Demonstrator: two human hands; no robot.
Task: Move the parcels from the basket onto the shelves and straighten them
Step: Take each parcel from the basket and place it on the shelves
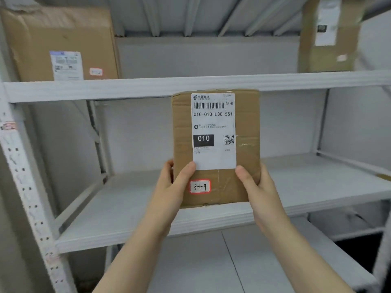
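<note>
My left hand (pixel 169 187) and right hand (pixel 260 187) each grip a lower corner of the parcel (pixel 245 123), thumbs pressed on its labelled face. The box therefore rises above my grip, long axis upright and label toward me. The middle shelf board (pixel 127 204) lies just beyond and below my hands, and the parcel's bottom edge appears level with its front lip, though I cannot tell whether they touch. Both hands sit equally near the board, so I judge the coming move to be a shared push forward and a lowering onto it.
</note>
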